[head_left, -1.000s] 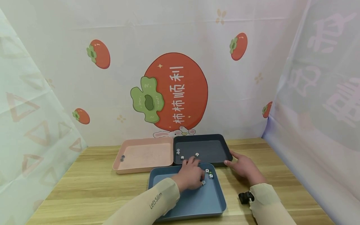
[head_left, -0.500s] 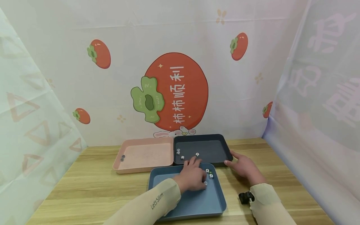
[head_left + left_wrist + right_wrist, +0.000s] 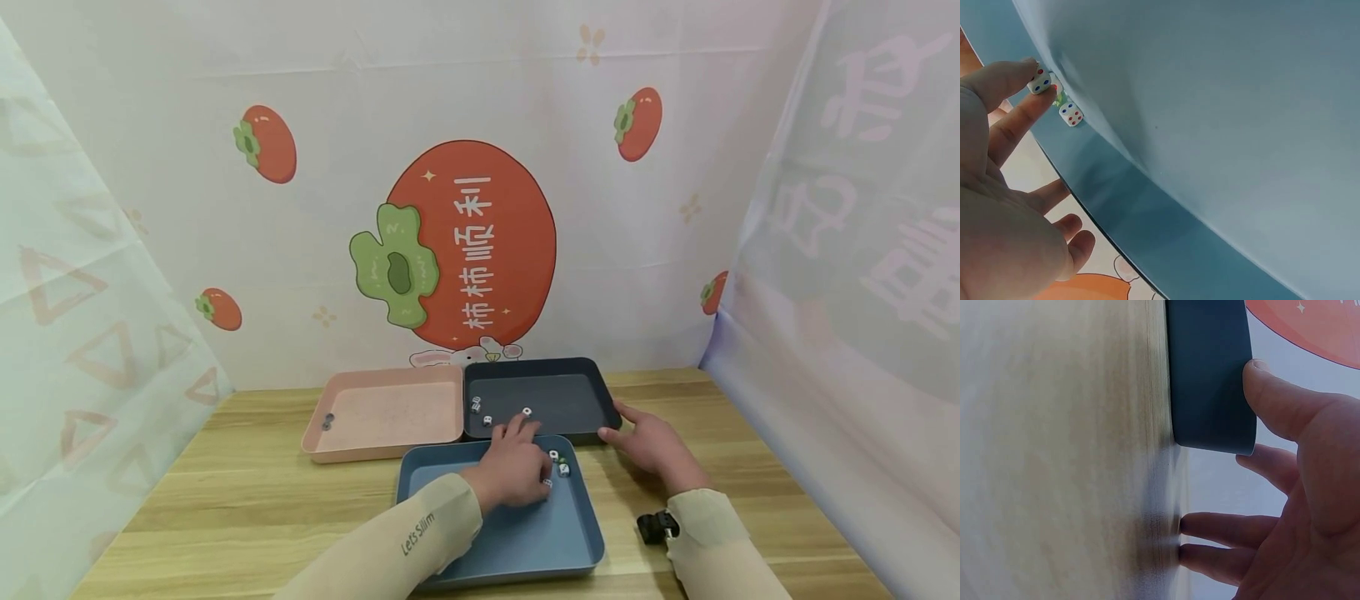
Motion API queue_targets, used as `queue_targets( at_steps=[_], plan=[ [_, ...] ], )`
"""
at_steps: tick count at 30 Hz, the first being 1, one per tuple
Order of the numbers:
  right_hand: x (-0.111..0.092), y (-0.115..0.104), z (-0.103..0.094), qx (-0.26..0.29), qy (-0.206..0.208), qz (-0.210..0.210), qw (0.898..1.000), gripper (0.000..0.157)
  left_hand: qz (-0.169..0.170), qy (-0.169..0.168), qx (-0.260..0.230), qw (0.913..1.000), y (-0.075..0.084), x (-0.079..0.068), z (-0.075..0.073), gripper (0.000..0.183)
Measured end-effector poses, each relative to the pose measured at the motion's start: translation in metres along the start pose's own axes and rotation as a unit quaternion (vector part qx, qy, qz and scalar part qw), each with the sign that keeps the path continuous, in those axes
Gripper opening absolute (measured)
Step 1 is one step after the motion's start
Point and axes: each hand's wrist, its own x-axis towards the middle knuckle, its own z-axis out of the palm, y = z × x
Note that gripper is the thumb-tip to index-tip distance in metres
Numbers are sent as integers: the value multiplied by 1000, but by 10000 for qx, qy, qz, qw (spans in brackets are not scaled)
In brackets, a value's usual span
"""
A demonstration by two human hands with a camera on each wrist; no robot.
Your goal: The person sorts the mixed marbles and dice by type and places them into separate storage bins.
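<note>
My left hand (image 3: 513,471) reaches over the blue tray (image 3: 536,542). Its thumb and index finger pinch a white die (image 3: 1039,81) with red and blue pips, while the other fingers extend past the tray's far rim. Just beyond that die, a second white die (image 3: 1071,114) and another white die (image 3: 553,456) lie by the tray wall with a small green piece (image 3: 1060,98) between them. My right hand (image 3: 651,446) touches the near right corner of the dark tray (image 3: 1210,381), thumb on its rim and the remaining fingers extended toward the tabletop.
Several white dice (image 3: 487,421) sit in the dark tray's left part. A pink tray (image 3: 397,412) stands left of it, with small grey pieces (image 3: 327,422) at its left wall. All three trays adjoin on the wooden table (image 3: 225,492). A printed cloth (image 3: 337,125) hangs behind.
The left hand has shifted slightly right in the blue tray. Its thumb and index finger have closed on the die, which has moved a little with them. The right hand stays put.
</note>
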Motion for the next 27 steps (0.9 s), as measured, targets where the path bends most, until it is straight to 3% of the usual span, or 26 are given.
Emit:
queue_targets(
  at_steps=[7,12,17,22,27],
  plan=[
    [0,0,-1,-21,-27,-28,10000,81,-279,167,-590,9977,-14,6,-16,5],
    [1,1,-1,-20,-69,-18,10000,83,-627,444,-847,9934,-37,8,-43,5],
    [2,1,-1,-43,-49,-32,10000,85,-873,552,-702,9922,-65,6,-61,6],
    [2,2,-1,-51,-32,-3,10000,85,-1149,667,-547,9896,-89,4,-61,11],
    [1,0,-1,-47,-24,-26,10000,83,-1332,632,-496,9878,-101,1,-58,16]
  ],
)
